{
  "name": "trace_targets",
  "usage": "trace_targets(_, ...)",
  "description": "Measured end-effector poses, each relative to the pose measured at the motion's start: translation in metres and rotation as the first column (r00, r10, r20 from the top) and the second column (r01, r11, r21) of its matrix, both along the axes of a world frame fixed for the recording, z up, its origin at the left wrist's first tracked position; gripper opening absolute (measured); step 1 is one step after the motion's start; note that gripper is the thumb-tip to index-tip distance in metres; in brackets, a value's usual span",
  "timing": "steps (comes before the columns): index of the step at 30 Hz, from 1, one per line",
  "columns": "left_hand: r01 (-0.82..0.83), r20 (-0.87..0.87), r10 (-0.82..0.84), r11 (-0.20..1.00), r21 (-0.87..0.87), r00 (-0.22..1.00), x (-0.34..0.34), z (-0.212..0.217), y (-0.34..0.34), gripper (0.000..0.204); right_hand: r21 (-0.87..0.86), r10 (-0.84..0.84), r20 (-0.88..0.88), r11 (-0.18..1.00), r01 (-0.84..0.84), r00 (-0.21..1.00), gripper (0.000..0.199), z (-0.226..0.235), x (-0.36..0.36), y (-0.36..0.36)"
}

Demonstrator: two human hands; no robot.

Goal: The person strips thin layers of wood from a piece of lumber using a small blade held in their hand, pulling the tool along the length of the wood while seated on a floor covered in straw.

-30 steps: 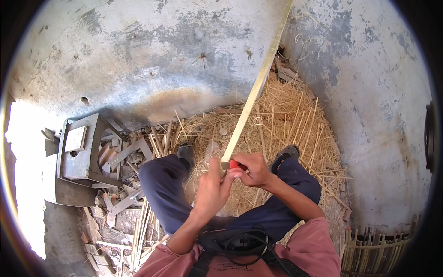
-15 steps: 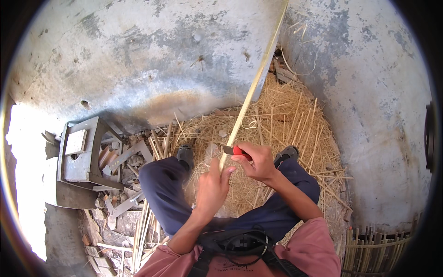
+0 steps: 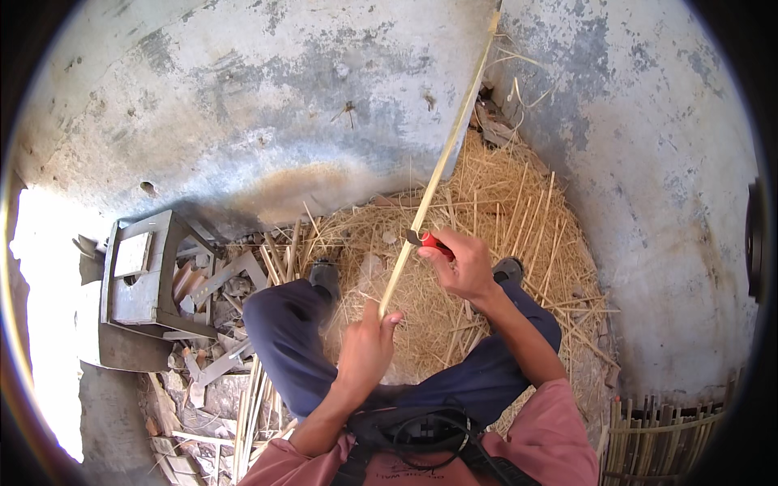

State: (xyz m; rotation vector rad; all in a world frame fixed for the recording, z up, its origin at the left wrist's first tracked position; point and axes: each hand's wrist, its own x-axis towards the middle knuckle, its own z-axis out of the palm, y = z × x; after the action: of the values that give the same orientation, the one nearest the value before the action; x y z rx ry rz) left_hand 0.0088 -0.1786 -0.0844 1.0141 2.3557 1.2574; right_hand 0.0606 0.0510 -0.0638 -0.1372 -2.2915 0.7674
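Observation:
A long, pale bamboo strip (image 3: 442, 162) slants from my left hand (image 3: 366, 344) up toward the far corner between the walls. The fingers of that hand are closed around its near end. My right hand (image 3: 466, 263) grips a red-handled knife (image 3: 435, 242). Its short dark blade lies against the strip, a little beyond my left hand. Both hands are above the space between my bent knees.
Straw-like shavings (image 3: 478, 194) and loose sticks cover the floor around my feet. Weathered walls meet beyond. An overturned wooden stool (image 3: 158, 271) lies among scrap wood at left. A rack of upright bamboo slats (image 3: 660, 441) is at lower right.
The knife and my right hand have moved outward along the strip. My left hand has come slightly nearer to me, so the gap between the hands is wider.

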Motion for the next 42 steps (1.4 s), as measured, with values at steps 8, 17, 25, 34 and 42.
trace_targets(8, 0.007, 0.033, -0.003, 0.99, -0.141, 0.999, 0.014, -0.016, -0.025, 0.031, -0.13, -0.183, -0.052, 0.976, 0.175, 0.982, 0.034, -0.009, -0.019, 0.061)
trace_targets(17, 0.13, 0.051, -0.126, 0.988, -0.079, 0.991, 0.025, 0.004, -0.054, 0.029, -0.076, -0.317, 0.416, 0.922, 0.38, 0.852, 0.045, -0.048, -0.027, 0.156)
trace_targets(25, -0.04, 0.053, 0.04, 0.999, -0.011, 0.998, -0.014, -0.031, -0.04, 0.027, 0.026, -0.106, 0.622, 0.993, 0.115, 0.776, 0.04, -0.072, 0.006, 0.126)
trace_targets(34, -0.056, 0.151, 0.058, 0.998, -0.016, 0.987, -0.023, -0.012, -0.007, 0.04, -0.295, 0.221, 0.171, 0.941, -0.164, 0.96, 0.027, -0.031, 0.0, 0.021)
trace_targets(42, -0.02, 0.237, -0.023, 0.984, 0.177, 0.971, -0.024, 0.006, 0.005, 0.042, -0.217, 0.448, 0.15, 0.884, -0.413, 0.881, 0.025, -0.054, -0.005, -0.033)
